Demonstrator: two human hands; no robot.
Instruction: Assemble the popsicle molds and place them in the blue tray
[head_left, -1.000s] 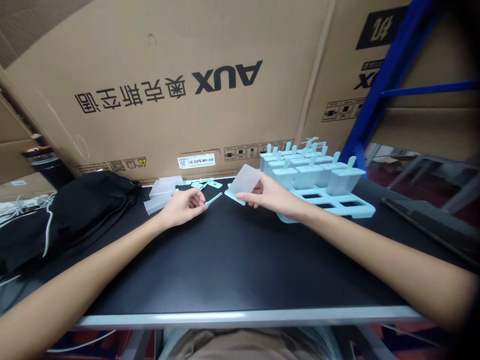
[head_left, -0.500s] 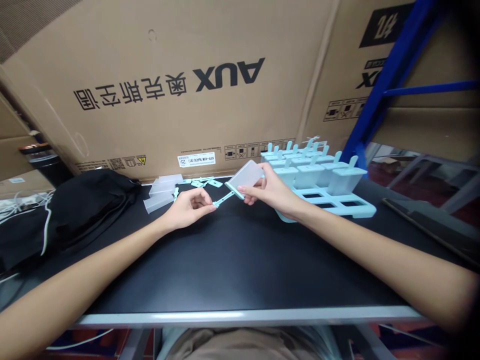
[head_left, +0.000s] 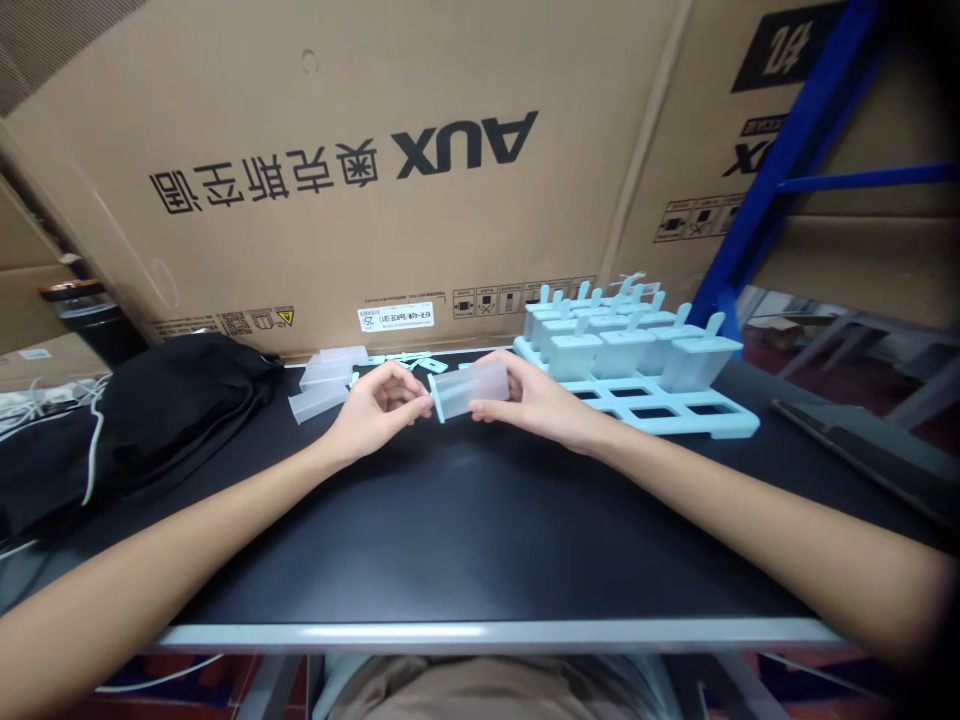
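Note:
My right hand (head_left: 517,398) is closed around a translucent popsicle mold (head_left: 474,388), held on its side just above the tabletop. At the mold's left end, the light-blue lid of a popsicle stick (head_left: 438,398) sits against the mouth. My left hand (head_left: 384,408) pinches the outer end of that stick, which its fingertips mostly hide. To the right, a light-blue mold rack (head_left: 720,420) carries several filled slots, with molds (head_left: 694,365) standing upright, capped, their handles up. Nearest me, some of its slots hold nothing. Loose molds (head_left: 321,400) and loose light-blue sticks (head_left: 424,365) lie behind my left hand.
A large cardboard box (head_left: 300,240) stands along the back of the black table (head_left: 465,530). A black bag (head_left: 187,410) and a dark bottle (head_left: 94,320) are at the left. On the right are a blue metal post (head_left: 780,170) and a dark flat object (head_left: 855,455).
The stick has slid into the mold, bringing the lid up to my left fingertips. My right hand has moved slightly left and down, turning the mold nearly level.

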